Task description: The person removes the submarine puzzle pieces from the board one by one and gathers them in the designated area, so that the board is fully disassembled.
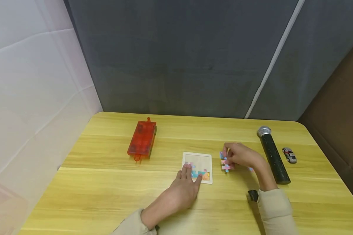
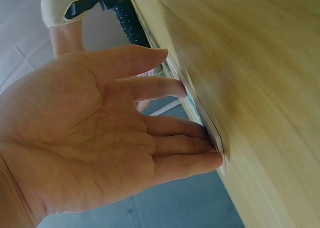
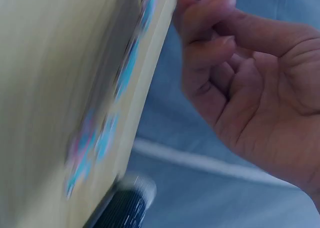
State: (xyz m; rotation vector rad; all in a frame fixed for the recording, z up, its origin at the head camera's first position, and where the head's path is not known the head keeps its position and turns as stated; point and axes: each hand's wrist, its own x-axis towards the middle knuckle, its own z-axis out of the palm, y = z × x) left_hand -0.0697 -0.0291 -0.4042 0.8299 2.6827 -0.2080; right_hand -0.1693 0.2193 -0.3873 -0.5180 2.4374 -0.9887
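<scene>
A small white-framed puzzle tray (image 1: 197,159) lies on the wooden table (image 1: 106,189), with a few coloured pieces fitted along its near edge. My left hand (image 1: 191,173) rests on that near edge with straight fingers; the left wrist view shows the fingertips (image 2: 210,160) pressing the thin tray (image 2: 196,103). To the right lie loose pink-and-blue puzzle pieces (image 1: 226,165). My right hand (image 1: 227,156) is curled over them and pinches a piece at its fingertips. In the blurred right wrist view the thumb and fingers (image 3: 205,17) meet at the table surface, with more pieces (image 3: 95,143) smeared nearby.
A red translucent box (image 1: 142,138) sits at the back left of the table. A black microphone (image 1: 272,156) with a silver head lies right of my right hand, and a small toy car (image 1: 289,154) beyond it. Grey curtain behind, white wall left.
</scene>
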